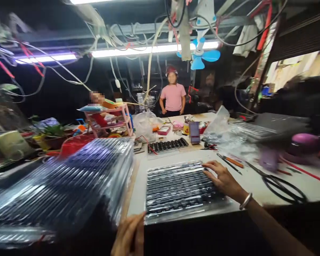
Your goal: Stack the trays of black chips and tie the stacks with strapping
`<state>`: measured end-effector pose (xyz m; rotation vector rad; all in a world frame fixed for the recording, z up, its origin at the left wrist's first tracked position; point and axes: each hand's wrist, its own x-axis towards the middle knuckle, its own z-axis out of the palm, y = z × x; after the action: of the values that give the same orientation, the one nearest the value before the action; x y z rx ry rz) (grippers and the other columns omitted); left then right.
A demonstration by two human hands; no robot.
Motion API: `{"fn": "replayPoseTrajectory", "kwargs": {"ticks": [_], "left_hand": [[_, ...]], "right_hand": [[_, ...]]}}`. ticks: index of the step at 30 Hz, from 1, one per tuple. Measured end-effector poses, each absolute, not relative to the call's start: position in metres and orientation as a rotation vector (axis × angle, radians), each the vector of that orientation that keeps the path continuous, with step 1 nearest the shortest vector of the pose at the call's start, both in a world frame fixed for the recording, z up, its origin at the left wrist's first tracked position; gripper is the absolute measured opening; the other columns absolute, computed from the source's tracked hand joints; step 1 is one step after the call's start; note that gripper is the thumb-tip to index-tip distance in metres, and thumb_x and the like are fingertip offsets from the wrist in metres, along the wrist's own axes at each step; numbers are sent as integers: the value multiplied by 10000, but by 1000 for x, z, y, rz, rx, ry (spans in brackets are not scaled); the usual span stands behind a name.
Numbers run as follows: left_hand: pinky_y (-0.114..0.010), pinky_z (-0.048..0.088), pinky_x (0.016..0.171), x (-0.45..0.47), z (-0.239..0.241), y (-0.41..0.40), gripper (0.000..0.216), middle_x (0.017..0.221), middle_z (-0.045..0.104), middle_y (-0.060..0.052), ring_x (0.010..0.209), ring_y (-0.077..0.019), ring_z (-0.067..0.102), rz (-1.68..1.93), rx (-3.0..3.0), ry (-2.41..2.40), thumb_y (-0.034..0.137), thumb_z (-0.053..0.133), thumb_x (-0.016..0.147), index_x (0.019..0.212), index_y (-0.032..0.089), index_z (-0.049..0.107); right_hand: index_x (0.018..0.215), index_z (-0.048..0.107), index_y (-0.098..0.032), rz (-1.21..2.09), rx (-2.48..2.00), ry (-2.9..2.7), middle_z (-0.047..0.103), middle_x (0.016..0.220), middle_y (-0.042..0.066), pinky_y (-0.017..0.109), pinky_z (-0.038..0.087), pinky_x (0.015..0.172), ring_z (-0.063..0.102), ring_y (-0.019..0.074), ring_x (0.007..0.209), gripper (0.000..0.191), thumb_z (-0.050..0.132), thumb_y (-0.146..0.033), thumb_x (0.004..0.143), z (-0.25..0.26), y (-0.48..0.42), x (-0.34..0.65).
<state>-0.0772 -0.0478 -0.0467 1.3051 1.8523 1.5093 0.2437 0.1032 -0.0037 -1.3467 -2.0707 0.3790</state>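
Wrapped tray: the clear-wrapped pack of dark ribbed strips (178, 192) lies flat on the white worktable (202, 155), at its near edge.
Left hand (128, 233): at the near left corner of the pack, fingers bent; whether they grip the film cannot be told.
Right hand (225, 179): fingers parted, tips on the pack's far right corner; a bracelet (245, 201) circles the wrist.
Left side: a large stack of similar wrapped packs (77, 177) stands close beside, blocking that side.
Right side: an orange-handled tool (234, 162) and black-handled scissors (280, 186) lie past the right hand.
Far side: a black gridded panel (168, 145), apparently a keyboard; a phone (194, 132) stands upright next to it.
Background: a person in a pink shirt (173, 96) stands beyond the table.
Overhead: a blue-bladed fan (198, 57) and loose cables hang down.
Markings: print on the yellow container (186, 128) is too small to read.
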Motion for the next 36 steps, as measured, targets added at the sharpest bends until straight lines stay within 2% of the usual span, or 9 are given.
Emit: {"fn": "replayPoseTrajectory", "kwargs": {"ticks": [3,7,11,15,20,22,27,32,36], "left_hand": [[-424,339,1071,-69,-49,-19,333,1097,619,-82,1108,-283,547,1486,1582,1822,471,565,786,1000,255,702],[-479,284,1096,-62,-62,22,529,1329,498,-114,1275,-292,419,1188,1696,1853,508,474,828,1248,198,562],[-473,308,1083,-53,-75,41,505,1459,374,-120,1324,-297,366,1076,1701,2010,463,421,864,1269,188,544],[-462,309,1085,-53,-79,53,536,1473,350,-129,1321,-300,373,998,1723,2058,466,413,866,1289,157,529],[-431,289,1100,-54,-75,54,605,1479,334,-139,1328,-278,366,951,1711,2026,518,452,841,1310,139,506],[-438,292,1097,-52,-70,48,598,1456,381,-128,1325,-272,372,904,1693,2046,531,464,840,1314,169,505],[-471,272,1102,-54,-64,39,491,1332,528,-84,1300,-263,400,851,1704,2073,510,487,849,1267,260,553],[-387,345,1053,-63,-68,51,425,1126,559,-74,1214,-226,466,917,1690,2045,462,489,865,1228,265,588],[-386,316,1073,-60,-67,57,421,1239,545,-69,1215,-209,469,895,1683,2078,435,458,888,1257,258,559]], "right_hand": [[1084,633,-212,388,-1463,-1895,574,1062,107,429,412,943,534,246,1041,323,463,-393,878,-30,87,279],[1235,551,-190,442,-1483,-1889,517,1219,124,414,356,1041,467,241,1184,430,472,-410,874,-53,81,287],[1339,464,-217,456,-1557,-2047,395,1404,133,469,330,1047,378,271,1287,494,457,-425,891,-65,84,271],[1358,463,-179,264,-1640,-2103,301,1468,177,501,323,1025,349,325,1304,493,363,-413,935,-72,82,259],[1366,460,-176,242,-1645,-2096,287,1477,180,486,318,1028,319,324,1326,518,328,-444,943,-76,77,263],[1367,457,-196,257,-1646,-2106,296,1472,172,484,321,1025,315,317,1330,519,327,-461,940,-75,77,268],[1347,476,-258,233,-1554,-2216,400,1393,161,501,370,955,408,321,1250,510,350,-506,919,-74,83,284],[1349,470,-314,209,-1472,-2277,419,1344,159,529,386,896,432,347,1201,490,346,-504,915,-79,96,294],[1384,413,-325,197,-1453,-2283,355,1408,157,545,370,905,401,352,1232,490,329,-476,926,-83,98,294]]}}
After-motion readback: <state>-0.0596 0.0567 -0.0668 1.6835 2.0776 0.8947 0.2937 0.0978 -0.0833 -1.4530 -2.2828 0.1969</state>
